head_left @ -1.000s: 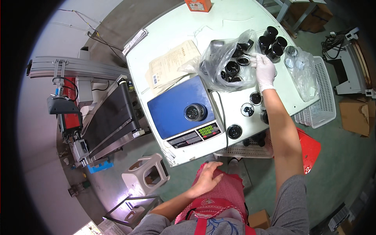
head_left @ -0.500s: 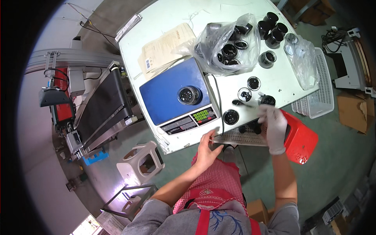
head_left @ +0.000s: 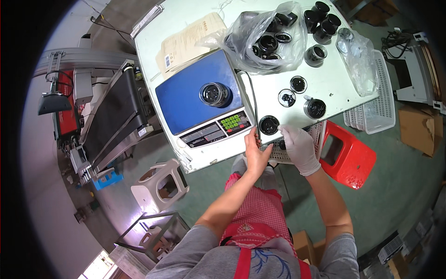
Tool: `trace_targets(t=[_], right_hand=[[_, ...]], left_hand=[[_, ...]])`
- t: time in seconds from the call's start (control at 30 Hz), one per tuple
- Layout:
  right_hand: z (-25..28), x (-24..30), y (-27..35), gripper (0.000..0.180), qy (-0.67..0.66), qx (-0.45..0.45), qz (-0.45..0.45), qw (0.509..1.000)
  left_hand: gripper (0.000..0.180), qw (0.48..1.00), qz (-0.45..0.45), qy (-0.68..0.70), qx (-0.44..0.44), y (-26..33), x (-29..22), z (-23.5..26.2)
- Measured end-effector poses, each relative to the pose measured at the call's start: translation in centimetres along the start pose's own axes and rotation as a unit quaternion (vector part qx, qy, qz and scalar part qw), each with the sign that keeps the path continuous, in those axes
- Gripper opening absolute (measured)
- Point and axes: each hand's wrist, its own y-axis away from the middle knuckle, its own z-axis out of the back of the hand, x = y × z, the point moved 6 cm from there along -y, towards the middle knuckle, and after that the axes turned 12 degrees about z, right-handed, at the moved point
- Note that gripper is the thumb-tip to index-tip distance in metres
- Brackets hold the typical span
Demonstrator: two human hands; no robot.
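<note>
My left hand point(head_left: 257, 157), bare, is at the table's front edge beside the scale, its thumb and fingers apart. My right hand point(head_left: 300, 149), in a white glove, has its fingertips pinched together at the right rim of a round container of black stuff point(head_left: 269, 125); what they hold, if anything, I cannot make out. A glass jar with dark contents point(head_left: 214, 94) stands on the blue plate of the weighing scale point(head_left: 186, 88). Right of the scale are another open jar of black stuff point(head_left: 315, 108) and two small round dishes or lids with black bits point(head_left: 298, 84), point(head_left: 287, 97).
A clear plastic bag point(head_left: 246, 51) of dark jars and lids lies at the back, near several black-topped jars point(head_left: 322, 32). A white basket point(head_left: 319, 132) sits below the table's front edge, partly under my right hand. A red stool point(head_left: 355, 162) stands to its right; a conveyor point(head_left: 116, 111) stands left.
My gloved right hand has moved left and down, from near the open jar to the round black container. My left hand has shifted slightly right. The whole view has shifted a little.
</note>
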Motion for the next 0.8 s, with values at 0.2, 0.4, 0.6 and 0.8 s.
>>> trace_targets(t=[0.2, 0.4, 0.6, 0.8], right_hand=[[-0.7, -0.2, 0.1, 0.026, -0.003, 0.000, 0.028, 1.000], [-0.9, -1.0, 1.0, 0.022, -0.054, -0.025, -0.012, 0.998], [-0.4, -1.8, 1.8, 0.020, -0.032, -0.034, -0.020, 0.999], [0.0, -2.6, 2.7, 0.019, -0.036, -0.040, -0.053, 0.997]], left_hand=[[0.084, 0.994, -0.045, 0.057, -0.084, -0.2, 0.3, -1.3], [0.082, 0.993, -0.019, 0.050, -0.102, 0.0, 0.6, -2.3], [0.079, 0.997, -0.012, 0.031, -0.076, 0.6, 0.6, -3.4], [0.091, 0.990, -0.056, 0.086, -0.092, -0.7, -0.1, -4.8]])
